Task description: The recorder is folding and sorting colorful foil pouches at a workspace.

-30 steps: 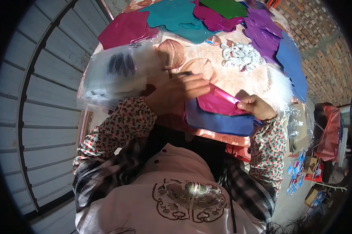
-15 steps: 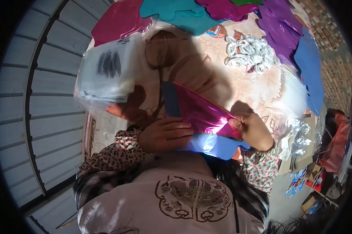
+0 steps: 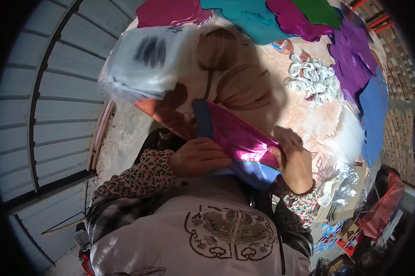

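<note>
Both hands gripping shiny magenta foil sheet [image 3: 237,135]: left hand [image 3: 199,157] at 8 o'clock edge, right hand [image 3: 294,162] at 4. Looks light, floppy, slippery; best pinched at edges.

Glossy magenta foil sheet [image 3: 237,138] — atop blue one [image 3: 258,171] — tilted, near the lap

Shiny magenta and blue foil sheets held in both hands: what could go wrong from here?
1. The shiny magenta and blue foil sheets are pinched only at their near end by the left hand and right hand, so the far end might sag or crease.
2. The stack of clear plastic bags overhangs the table edge and might slide off if bumped.
</note>
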{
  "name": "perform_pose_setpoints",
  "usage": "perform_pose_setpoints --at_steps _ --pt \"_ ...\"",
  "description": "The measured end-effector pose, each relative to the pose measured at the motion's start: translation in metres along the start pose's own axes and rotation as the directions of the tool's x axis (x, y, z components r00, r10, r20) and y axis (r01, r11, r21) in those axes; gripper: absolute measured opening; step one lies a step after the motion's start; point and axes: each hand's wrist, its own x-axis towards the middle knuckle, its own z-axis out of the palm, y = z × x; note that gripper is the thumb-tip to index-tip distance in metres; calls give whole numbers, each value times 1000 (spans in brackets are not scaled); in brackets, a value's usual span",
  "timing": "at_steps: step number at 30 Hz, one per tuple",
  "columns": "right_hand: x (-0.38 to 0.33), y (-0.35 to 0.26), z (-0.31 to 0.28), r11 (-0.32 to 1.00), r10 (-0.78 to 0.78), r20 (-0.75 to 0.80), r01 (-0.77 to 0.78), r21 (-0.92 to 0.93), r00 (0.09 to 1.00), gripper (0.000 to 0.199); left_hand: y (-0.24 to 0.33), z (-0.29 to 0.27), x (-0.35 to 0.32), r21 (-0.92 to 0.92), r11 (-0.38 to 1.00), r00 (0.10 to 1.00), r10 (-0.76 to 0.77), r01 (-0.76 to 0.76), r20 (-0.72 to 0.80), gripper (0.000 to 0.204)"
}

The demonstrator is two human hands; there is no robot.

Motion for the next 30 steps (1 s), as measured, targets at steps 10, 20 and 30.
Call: perform_pose_setpoints --at_steps 10,20,30 --pt "-27 -38 -8 936 207 -98 -168 308 973 20 1 0 37 -279 773 805 -594 570 -1 14" --pt "-55 -74 57 998 -13 -257 -3 -63 966 40 -19 -2 51 -183 788 807 -587 588 63 21" --pt "-53 -74 79 991 21 -187 -45 -124 982 55 -29 2 57 -113 818 824 -552 565 125 20"
